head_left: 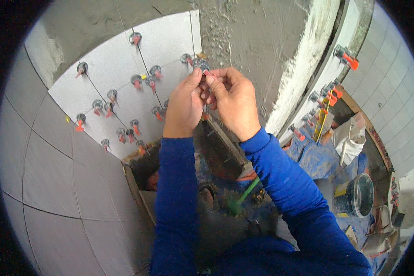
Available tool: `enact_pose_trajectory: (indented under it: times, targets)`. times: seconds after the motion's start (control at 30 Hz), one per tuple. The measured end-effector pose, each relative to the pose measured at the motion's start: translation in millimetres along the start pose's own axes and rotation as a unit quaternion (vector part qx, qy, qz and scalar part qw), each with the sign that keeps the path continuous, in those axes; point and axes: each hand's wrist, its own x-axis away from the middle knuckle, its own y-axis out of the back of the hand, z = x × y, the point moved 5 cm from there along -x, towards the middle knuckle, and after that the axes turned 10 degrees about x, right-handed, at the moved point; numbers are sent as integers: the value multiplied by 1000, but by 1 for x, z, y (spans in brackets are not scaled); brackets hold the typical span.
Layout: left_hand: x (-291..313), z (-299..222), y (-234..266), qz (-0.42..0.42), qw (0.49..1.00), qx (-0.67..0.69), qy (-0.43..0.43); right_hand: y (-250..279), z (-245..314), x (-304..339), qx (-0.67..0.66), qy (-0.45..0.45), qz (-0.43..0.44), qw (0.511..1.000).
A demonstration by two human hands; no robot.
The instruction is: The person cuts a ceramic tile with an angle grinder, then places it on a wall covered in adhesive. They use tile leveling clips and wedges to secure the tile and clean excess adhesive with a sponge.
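In front of me, white wall tiles [170, 43] carry several tile levelers with dark round caps and red handles, such as one tile leveler [135, 38] near the top. Both my hands meet at the tiles' right edge. Between them is another tile leveler [200, 65], its dark cap and a bit of red showing. My left hand [183, 106] is closed, thumb against the cap. With thumb and forefinger, my right hand [234, 99] pinches the red handle. The fingers hide the leveler's lower part.
Grey mortar [267, 41] coats the wall beyond the tiles. Large grey tiles [55, 179] cover the left wall. More levelers line a narrow strip at right. Below are a bucket [364, 195], a white bag [352, 138], a green-handled tool [248, 191] and blue sheeting [319, 158].
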Motion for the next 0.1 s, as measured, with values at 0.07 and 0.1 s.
enact_pose_trajectory:
  times: [0.07, 0.1]
  targets:
    - [-21, -13, 4, 27, 1000, -11, -12, -7, 4, -23, -15, -6, -14, 1000]
    - [-32, -19, 5, 35, 999, -29, -26, -12, 4, -34, -51, -35, 3, 998]
